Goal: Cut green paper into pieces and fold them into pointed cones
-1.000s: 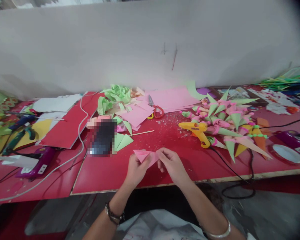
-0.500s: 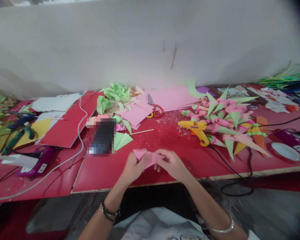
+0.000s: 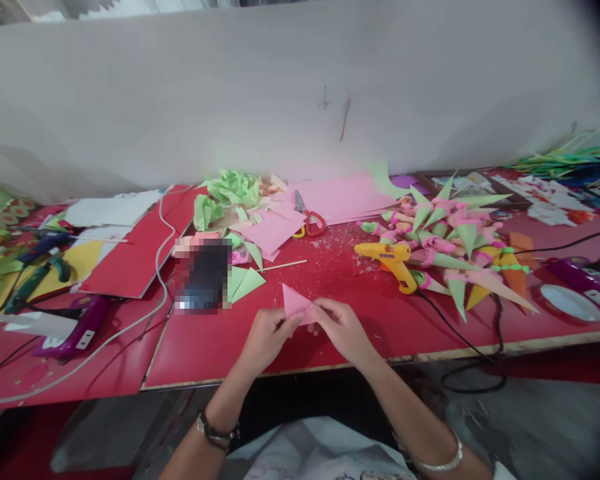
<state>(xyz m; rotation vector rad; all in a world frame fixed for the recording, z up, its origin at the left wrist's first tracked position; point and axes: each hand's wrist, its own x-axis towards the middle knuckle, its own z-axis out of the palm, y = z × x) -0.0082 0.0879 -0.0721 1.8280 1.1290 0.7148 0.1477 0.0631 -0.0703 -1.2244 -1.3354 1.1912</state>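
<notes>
A small piece of pink paper (image 3: 296, 303) is held between both hands above the front part of the red table (image 3: 220, 353), one pointed corner standing up. My left hand (image 3: 269, 333) pinches its lower left edge between thumb and fingers. On the other side, my right hand (image 3: 340, 327) grips the right edge, fingertips closed on it. Green paper pieces (image 3: 245, 283) and a thin stick (image 3: 285, 265) lie just beyond my left hand. The yellow glue gun (image 3: 391, 260) rests to the right, beyond my right hand.
Pink and green paper cones (image 3: 455, 243) are heaped at the right. Red-handled scissors (image 3: 314, 223) lie by pink sheets (image 3: 340, 193) near the wall. Crumpled green paper (image 3: 235, 188), a blurred dark object (image 3: 207, 273), a white cable (image 3: 159, 260) and a purple power strip (image 3: 83, 327) are on the left.
The pink paper has turned, so its pointed corner now stands upward rather than lying toward the left. My left hand has shifted slightly down along it.
</notes>
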